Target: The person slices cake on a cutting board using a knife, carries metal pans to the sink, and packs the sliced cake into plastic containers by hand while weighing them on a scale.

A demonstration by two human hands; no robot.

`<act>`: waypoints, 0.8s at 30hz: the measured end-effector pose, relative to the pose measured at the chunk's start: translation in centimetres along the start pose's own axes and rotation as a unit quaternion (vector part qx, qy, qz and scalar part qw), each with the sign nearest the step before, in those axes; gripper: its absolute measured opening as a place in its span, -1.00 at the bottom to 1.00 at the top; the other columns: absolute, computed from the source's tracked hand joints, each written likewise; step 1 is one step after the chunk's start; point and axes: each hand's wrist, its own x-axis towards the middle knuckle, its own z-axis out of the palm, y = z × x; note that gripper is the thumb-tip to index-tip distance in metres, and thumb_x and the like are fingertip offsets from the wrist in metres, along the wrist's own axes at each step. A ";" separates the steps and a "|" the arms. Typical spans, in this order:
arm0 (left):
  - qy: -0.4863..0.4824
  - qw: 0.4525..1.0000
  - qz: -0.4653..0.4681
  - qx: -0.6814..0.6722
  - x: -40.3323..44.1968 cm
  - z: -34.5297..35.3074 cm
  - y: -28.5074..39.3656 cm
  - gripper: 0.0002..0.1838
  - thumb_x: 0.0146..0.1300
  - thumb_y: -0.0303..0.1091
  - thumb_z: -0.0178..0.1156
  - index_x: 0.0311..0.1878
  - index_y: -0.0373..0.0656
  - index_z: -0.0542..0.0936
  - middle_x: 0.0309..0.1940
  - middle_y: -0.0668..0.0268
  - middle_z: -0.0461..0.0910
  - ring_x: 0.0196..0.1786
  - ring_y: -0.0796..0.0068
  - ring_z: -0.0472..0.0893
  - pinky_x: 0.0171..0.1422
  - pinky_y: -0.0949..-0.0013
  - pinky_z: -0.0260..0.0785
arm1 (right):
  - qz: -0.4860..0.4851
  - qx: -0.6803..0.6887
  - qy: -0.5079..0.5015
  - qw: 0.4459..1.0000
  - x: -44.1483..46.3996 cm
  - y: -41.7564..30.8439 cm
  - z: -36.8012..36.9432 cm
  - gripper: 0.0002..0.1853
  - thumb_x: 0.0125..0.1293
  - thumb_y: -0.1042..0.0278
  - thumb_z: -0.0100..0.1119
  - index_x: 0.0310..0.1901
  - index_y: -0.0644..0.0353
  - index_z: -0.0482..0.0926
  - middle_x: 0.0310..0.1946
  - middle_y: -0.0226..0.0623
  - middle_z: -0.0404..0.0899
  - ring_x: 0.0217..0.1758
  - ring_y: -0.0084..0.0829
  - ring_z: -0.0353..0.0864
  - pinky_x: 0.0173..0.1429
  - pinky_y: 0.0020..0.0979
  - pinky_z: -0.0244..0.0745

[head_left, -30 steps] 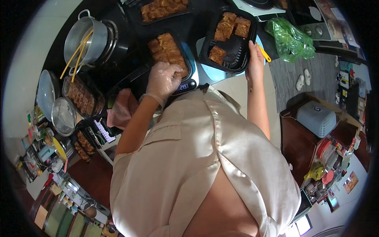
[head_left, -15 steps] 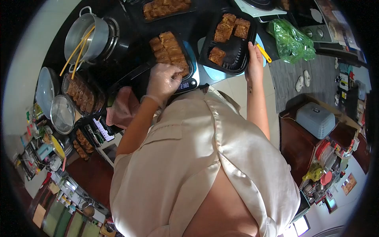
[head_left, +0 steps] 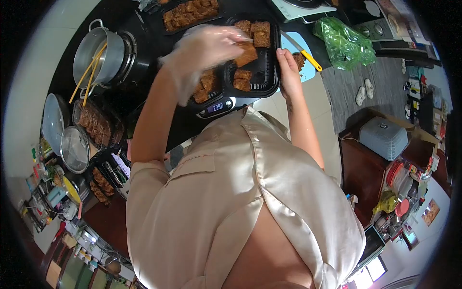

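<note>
Meat piece (head_left: 246, 55) up at twelve o'clock, above the black tray (head_left: 263, 65), pinched at the fingertips of the gloved left hand (head_left: 209, 45), by the look of it. Smears with motion, that glove! Fresh over from the scale tray (head_left: 217, 95), just short of twelve, after working down among the rows there half a second ago.

And on the other side: bare right hand (head_left: 289, 74) at one o'clock, closed firmly on the outer rim of the black tray. Now shifted toward nine o'clock, right up beside the scale (head_left: 224, 107); rims touching or just apart, cannot tell. Means a short crossing, with tray and loaded fingers meeting at one spot.

Uncovers more of the pale blue board (head_left: 301, 39) at half past one, too: yellow-handled knife (head_left: 308, 58) lying across, leftover meat (head_left: 300, 59) now in sight beside the blade.

Inside the black tray: cut portions (head_left: 260, 33) clustered near twelve, another portion (head_left: 242, 80) at seven, bare black plastic at four.
</note>
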 end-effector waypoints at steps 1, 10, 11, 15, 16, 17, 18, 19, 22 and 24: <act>-0.017 0.997 0.067 0.028 1.1 0.7 0.1 -0.63 0.10 -0.26 0.29 -0.02 -0.16 0.57 -0.33 0.32 0.63 -0.28 0.52 0.60 -0.15 0.42 0.44 | -0.008 -0.002 -0.001 1.000 0.1 0.3 0.1 -0.78 0.43 0.16 -0.06 -0.25 0.11 0.45 -0.37 -0.57 0.48 -0.36 -0.75 0.41 -0.24 -0.66 0.34; 0.062 0.975 0.105 0.187 5.5 5.4 1.7 -0.77 0.04 -0.32 0.23 -0.20 -0.11 0.56 -0.34 0.21 0.62 -0.24 0.18 0.61 -0.09 0.28 0.44 | -0.011 -0.006 0.017 1.000 -0.5 -0.2 0.5 -0.79 0.43 0.17 -0.06 -0.28 0.09 0.44 -0.42 -0.61 0.42 -0.41 -0.77 0.34 -0.33 -0.69 0.26; 0.075 0.970 0.104 0.207 5.5 5.4 1.5 -0.78 0.05 -0.32 0.24 -0.20 -0.10 0.55 -0.31 0.23 0.61 -0.21 0.17 0.60 -0.09 0.26 0.44 | -0.013 0.011 0.019 1.000 -0.6 -0.4 0.5 -0.79 0.43 0.17 -0.06 -0.27 0.10 0.44 -0.42 -0.60 0.43 -0.40 -0.77 0.35 -0.32 -0.68 0.27; 0.153 0.948 0.171 0.219 4.3 3.9 2.0 -0.74 0.03 -0.30 0.29 -0.17 0.01 0.55 -0.19 0.24 0.54 -0.16 0.16 0.58 -0.08 0.24 0.44 | -0.009 0.039 0.026 0.999 -0.7 -1.2 0.6 -0.78 0.43 0.17 -0.06 -0.27 0.11 0.45 -0.40 -0.58 0.45 -0.35 -0.77 0.39 -0.26 -0.67 0.31; 0.151 0.949 0.172 0.218 3.8 3.9 2.3 -0.74 0.03 -0.30 0.29 -0.17 0.01 0.55 -0.19 0.24 0.54 -0.16 0.16 0.58 -0.08 0.24 0.44 | -0.008 0.039 0.028 0.999 -0.7 -1.3 0.6 -0.78 0.43 0.17 -0.06 -0.27 0.11 0.45 -0.40 -0.58 0.45 -0.35 -0.77 0.39 -0.26 -0.67 0.31; 0.131 0.945 0.170 0.245 3.2 3.9 2.8 -0.73 0.01 -0.30 0.30 -0.17 0.03 0.56 -0.15 0.22 0.51 -0.13 0.15 0.57 -0.05 0.23 0.44 | 0.000 0.043 0.023 0.999 -0.8 -1.3 0.5 -0.78 0.43 0.17 -0.06 -0.27 0.12 0.45 -0.39 -0.57 0.46 -0.34 -0.76 0.39 -0.24 -0.67 0.32; 0.113 0.941 0.168 0.271 2.8 4.0 3.1 -0.71 -0.01 -0.30 0.31 -0.16 0.05 0.56 -0.11 0.19 0.49 -0.10 0.14 0.55 -0.02 0.22 0.43 | 0.008 0.046 0.016 0.999 -0.8 -1.5 0.6 -0.78 0.43 0.18 -0.07 -0.27 0.12 0.45 -0.39 -0.56 0.46 -0.33 -0.76 0.40 -0.22 -0.66 0.33; 0.108 0.910 0.224 0.330 2.8 4.8 2.6 -0.68 -0.04 -0.29 0.33 -0.14 0.11 0.57 -0.02 0.19 0.43 0.02 0.13 0.48 0.09 0.18 0.37 | 0.010 0.044 0.015 0.999 -0.8 -1.7 0.8 -0.78 0.43 0.18 -0.07 -0.27 0.12 0.45 -0.39 -0.56 0.46 -0.33 -0.76 0.40 -0.22 -0.66 0.33; 0.088 0.886 0.196 0.411 2.6 6.6 2.5 -0.59 -0.06 -0.26 0.34 -0.06 0.19 0.56 0.03 0.26 0.41 0.08 0.17 0.41 0.14 0.16 0.31 | -0.005 0.055 0.020 0.998 -0.6 -1.7 1.5 -0.78 0.43 0.18 -0.06 -0.28 0.12 0.45 -0.41 -0.58 0.46 -0.35 -0.77 0.39 -0.24 -0.67 0.32; 0.101 0.884 0.184 0.419 3.2 6.2 2.1 -0.56 -0.07 -0.23 0.36 -0.03 0.20 0.55 0.03 0.26 0.41 0.07 0.18 0.41 0.13 0.16 0.31 | 0.001 0.045 -0.004 0.999 -0.2 -1.2 1.4 -0.79 0.43 0.19 -0.06 -0.29 0.11 0.45 -0.42 -0.59 0.45 -0.37 -0.77 0.39 -0.25 -0.68 0.32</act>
